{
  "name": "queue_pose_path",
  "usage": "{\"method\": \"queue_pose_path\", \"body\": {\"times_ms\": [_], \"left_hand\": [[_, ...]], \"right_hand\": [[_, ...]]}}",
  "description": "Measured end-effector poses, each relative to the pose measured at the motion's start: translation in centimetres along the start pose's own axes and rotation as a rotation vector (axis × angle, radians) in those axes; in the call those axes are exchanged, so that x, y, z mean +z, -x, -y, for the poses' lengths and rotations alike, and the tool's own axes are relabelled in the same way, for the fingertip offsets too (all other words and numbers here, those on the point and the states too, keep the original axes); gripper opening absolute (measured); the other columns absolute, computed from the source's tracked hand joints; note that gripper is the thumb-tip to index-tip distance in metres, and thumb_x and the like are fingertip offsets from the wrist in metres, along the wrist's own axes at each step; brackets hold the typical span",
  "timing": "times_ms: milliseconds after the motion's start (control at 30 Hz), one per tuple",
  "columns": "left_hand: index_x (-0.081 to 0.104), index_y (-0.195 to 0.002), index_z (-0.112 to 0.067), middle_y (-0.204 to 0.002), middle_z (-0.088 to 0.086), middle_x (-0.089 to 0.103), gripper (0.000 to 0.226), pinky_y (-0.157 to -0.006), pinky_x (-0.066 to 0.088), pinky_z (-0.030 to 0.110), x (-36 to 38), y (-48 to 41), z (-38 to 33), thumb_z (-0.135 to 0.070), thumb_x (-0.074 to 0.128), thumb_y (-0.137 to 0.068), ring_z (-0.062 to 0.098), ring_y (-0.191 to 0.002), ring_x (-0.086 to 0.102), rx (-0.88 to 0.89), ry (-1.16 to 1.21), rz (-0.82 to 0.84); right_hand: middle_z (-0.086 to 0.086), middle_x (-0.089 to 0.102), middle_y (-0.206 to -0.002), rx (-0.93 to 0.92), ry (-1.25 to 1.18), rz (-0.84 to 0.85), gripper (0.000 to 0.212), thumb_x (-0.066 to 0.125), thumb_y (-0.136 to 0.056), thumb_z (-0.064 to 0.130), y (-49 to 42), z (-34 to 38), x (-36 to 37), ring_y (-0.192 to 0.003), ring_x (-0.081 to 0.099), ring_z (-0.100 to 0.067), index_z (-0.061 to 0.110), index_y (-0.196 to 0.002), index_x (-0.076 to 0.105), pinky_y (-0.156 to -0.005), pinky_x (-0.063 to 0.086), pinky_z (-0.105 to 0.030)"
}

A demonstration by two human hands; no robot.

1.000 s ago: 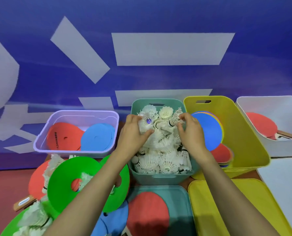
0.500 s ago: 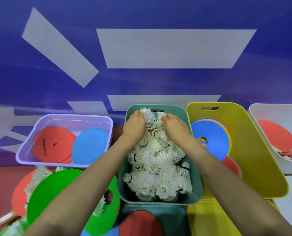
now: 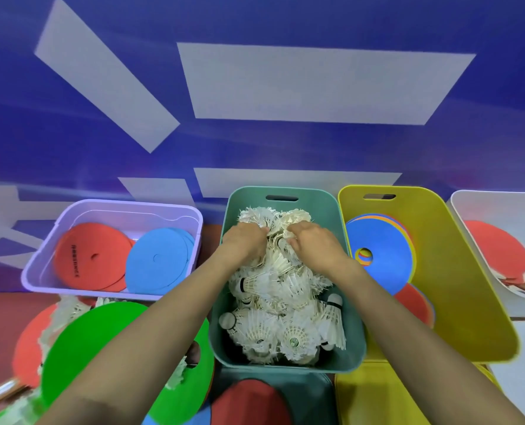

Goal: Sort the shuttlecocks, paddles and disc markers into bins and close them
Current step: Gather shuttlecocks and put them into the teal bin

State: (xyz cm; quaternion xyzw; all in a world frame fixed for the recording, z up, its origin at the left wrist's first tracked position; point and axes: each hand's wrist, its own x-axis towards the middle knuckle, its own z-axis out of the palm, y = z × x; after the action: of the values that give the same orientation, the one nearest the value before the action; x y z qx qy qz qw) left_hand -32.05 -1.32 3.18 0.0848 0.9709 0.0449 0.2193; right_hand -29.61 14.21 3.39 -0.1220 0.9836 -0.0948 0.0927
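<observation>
Four open bins stand in a row. The teal bin (image 3: 249, 197) is heaped with white shuttlecocks (image 3: 285, 326), well over a dozen and too tangled to count exactly. Both hands are inside it at its far end. The left hand (image 3: 244, 243) and right hand (image 3: 315, 245) sit side by side, nearly touching. Each has its fingers curled down into the feathers, clutching shuttlecocks at the top of the heap, with the fingertips partly buried.

Just left of the teal bin, the purple bin (image 3: 40, 271) holds two stacks: red disc markers (image 3: 92, 256), at least two, and blue disc markers (image 3: 160, 259), at least three. Against the teal bin's right side, the yellow bin (image 3: 469, 286) holds one leaning stack with a blue top marker (image 3: 384, 271) and one red marker (image 3: 414, 302) slid lower. Beyond the yellow bin, farthest right of the teal bin, the white bin (image 3: 482, 210) holds red paddles (image 3: 497, 250); two wooden handles show.

Three lids lie nearer than the teal bin. The teal lid (image 3: 313, 394) is directly in front and carries one red rounded piece (image 3: 249, 403); whether that piece is a paddle or a marker I cannot tell. The yellow lid (image 3: 377, 400) is to the front-right, and the white lid (image 3: 524, 345) is further right. To the front-left of the teal bin lies an unsorted heap: one large green disc marker (image 3: 86, 342), one red paddle (image 3: 25, 348) and some loose shuttlecocks (image 3: 68, 308).
</observation>
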Motion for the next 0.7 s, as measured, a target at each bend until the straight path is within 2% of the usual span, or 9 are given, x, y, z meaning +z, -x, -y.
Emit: {"method": "queue_pose_path", "body": {"times_ms": [67,167,267,400,533,633,700], "left_hand": [[0.044,-0.135,-0.009,-0.127,0.019,0.053,0.041,-0.09,0.043,0.037,-0.4,0.6,0.0,-0.026,0.034,-0.1,0.035,-0.115,0.052,-0.07,0.07,-0.039],[0.052,-0.122,-0.003,-0.127,0.019,0.053,0.049,-0.091,0.042,0.036,-1.1,2.1,0.2,-0.043,0.039,-0.097,0.033,-0.115,0.053,-0.129,0.128,-0.112],[0.052,-0.121,-0.004,-0.127,0.018,0.052,0.043,-0.088,0.042,0.035,-1.7,4.6,0.3,-0.037,0.044,-0.095,0.033,-0.113,0.052,-0.123,0.163,-0.15],[0.049,-0.125,-0.009,-0.127,0.016,0.05,0.043,-0.09,0.041,0.037,-1.8,9.5,0.8,-0.034,0.05,-0.091,0.034,-0.114,0.051,-0.021,0.199,-0.241],[0.038,-0.135,-0.019,-0.134,0.004,0.044,0.049,-0.088,0.043,0.039,0.0,15.5,2.6,-0.03,0.052,-0.09,0.029,-0.117,0.048,0.079,0.241,-0.487],[0.047,-0.129,-0.016,-0.129,0.004,0.05,0.045,-0.088,0.046,0.041,2.4,19.1,5.7,-0.025,0.052,-0.086,0.031,-0.113,0.051,0.126,0.289,-0.631],[0.054,-0.122,-0.012,-0.124,0.007,0.055,0.041,-0.089,0.046,0.039,4.5,21.1,8.5,-0.026,0.052,-0.083,0.032,-0.109,0.054,0.104,0.328,-0.673]], "right_hand": [[-0.007,0.044,-0.136,-0.013,-0.024,0.019,0.036,0.041,-0.098,0.026,0.6,0.3,-0.3,-0.125,0.041,-0.025,0.01,-0.13,0.047,-0.095,0.038,-0.035],[-0.006,0.034,-0.145,-0.028,-0.015,-0.01,0.04,0.044,-0.097,0.026,1.8,0.6,-1.1,-0.135,0.03,-0.024,0.013,-0.135,0.044,-0.107,0.029,-0.035],[-0.005,0.035,-0.145,-0.021,-0.024,-0.047,0.04,0.046,-0.095,0.026,3.3,1.4,-1.8,-0.135,0.03,-0.023,0.016,-0.134,0.045,-0.108,0.028,-0.034],[-0.004,0.039,-0.141,-0.026,-0.028,-0.146,0.04,0.049,-0.095,0.028,5.9,3.6,-2.9,-0.132,0.033,-0.023,0.016,-0.133,0.046,-0.107,0.029,-0.035],[-0.002,0.048,-0.132,-0.102,-0.111,-0.332,0.036,0.053,-0.093,0.022,9.1,7.1,-3.1,-0.126,0.04,-0.022,0.016,-0.129,0.051,-0.103,0.03,-0.033],[-0.004,0.056,-0.119,-0.205,-0.192,-0.489,0.03,0.056,-0.09,0.016,11.3,10.6,-2.5,-0.114,0.049,-0.025,0.013,-0.119,0.058,-0.099,0.035,-0.033],[-0.005,0.059,-0.115,-0.281,-0.231,-0.521,0.028,0.054,-0.089,0.017,12.4,13.4,-1.6,-0.109,0.051,-0.024,0.011,-0.115,0.06,-0.097,0.034,-0.028]]}}
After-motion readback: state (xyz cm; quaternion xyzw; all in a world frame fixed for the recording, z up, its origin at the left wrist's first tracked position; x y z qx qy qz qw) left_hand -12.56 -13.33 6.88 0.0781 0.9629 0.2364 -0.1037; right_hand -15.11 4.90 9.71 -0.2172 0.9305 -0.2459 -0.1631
